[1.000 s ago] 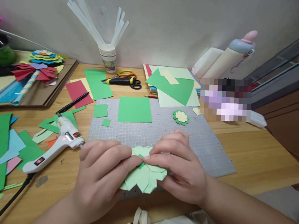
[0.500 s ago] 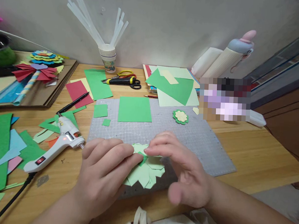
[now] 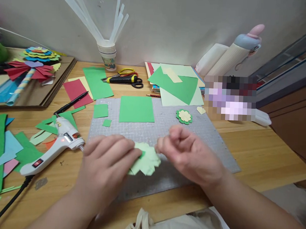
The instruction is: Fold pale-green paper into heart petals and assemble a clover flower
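Note:
A light green folded paper flower (image 3: 147,160) lies near the front of the grey cutting mat (image 3: 205,137). My left hand (image 3: 106,166) rests on the flower's left side, fingers pressed down on it and holding it. My right hand (image 3: 189,153) hovers just right of the flower, lifted off it, its fingers curled in loosely with nothing visible in them. Motion blurs both hands somewhat.
A white glue gun (image 3: 53,149) with its cable lies left of the mat. Green paper squares (image 3: 136,108) and a small green-and-cream flower (image 3: 184,116) sit on the mat. Scissors (image 3: 124,79), a cup of glue sticks (image 3: 107,55), paper stacks and scraps surround it.
My right hand has let go of the paper flower and lifted up and right, fingers curling. My left hand stays on the flower, which has shifted slightly left.

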{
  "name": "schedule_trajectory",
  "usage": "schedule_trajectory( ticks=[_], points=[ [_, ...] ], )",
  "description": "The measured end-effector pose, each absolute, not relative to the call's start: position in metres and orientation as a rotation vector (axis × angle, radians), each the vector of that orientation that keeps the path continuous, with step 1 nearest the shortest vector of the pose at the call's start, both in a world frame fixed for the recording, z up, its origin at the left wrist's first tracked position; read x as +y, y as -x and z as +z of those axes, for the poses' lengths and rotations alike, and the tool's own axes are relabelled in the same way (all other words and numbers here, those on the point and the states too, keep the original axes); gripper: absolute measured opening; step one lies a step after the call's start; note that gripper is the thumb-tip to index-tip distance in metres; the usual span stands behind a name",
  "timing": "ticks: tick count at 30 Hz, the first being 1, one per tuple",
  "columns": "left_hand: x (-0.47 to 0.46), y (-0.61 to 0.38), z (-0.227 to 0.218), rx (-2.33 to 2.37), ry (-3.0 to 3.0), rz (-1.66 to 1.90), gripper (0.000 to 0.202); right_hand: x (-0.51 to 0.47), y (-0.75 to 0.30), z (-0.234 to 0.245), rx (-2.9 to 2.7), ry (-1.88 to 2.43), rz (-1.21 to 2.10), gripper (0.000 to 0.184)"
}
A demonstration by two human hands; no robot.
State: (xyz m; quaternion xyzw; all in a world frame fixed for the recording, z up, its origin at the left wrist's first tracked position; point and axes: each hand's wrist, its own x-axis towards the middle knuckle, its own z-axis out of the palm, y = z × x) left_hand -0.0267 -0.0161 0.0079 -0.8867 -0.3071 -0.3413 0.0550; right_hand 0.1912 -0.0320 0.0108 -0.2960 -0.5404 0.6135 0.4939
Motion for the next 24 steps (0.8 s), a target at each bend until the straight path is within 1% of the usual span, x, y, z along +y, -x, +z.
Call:
schedule_trajectory(
  ticks=[3,5,7,8,10,12,14,19,24],
  points=[
    [-0.009,0.031,0.011,-1.37,2.462,-1.141,0.005,-0.019,-0.208,0.013,-1.337,0.818,1.273,0.021],
    [-0.007,0.03,0.017,-1.747,2.304,-1.294,0.005,-0.015,-0.213,0.01,-1.402,0.951,1.218,0.019],
    [-0.006,0.026,0.024,-2.168,2.15,-1.504,0.008,-0.016,-0.211,0.004,-1.621,1.159,1.266,0.015],
    [-0.006,0.023,0.028,-2.4,2.023,-1.632,0.011,-0.018,-0.208,0.001,-1.79,1.237,1.235,0.014],
    [-0.006,0.017,0.033,-2.723,1.799,-1.898,0.023,-0.025,-0.197,-0.006,-2.088,1.234,1.037,0.019],
    [-0.005,0.014,0.035,-2.784,1.646,-2.168,0.026,-0.032,-0.187,-0.011,-2.231,1.225,0.873,0.026],
    [-0.004,0.014,0.033,-2.758,1.607,-2.317,0.026,-0.036,-0.18,-0.015,-2.311,1.209,0.761,0.025],
    [-0.005,0.02,0.026,-2.668,1.734,-2.405,0.028,-0.039,-0.177,-0.019,-2.37,1.173,0.635,0.017],
    [-0.006,0.02,0.024,-2.578,1.758,-2.575,0.019,-0.032,-0.173,-0.019,-2.331,1.227,0.673,0.008]
  ],
)
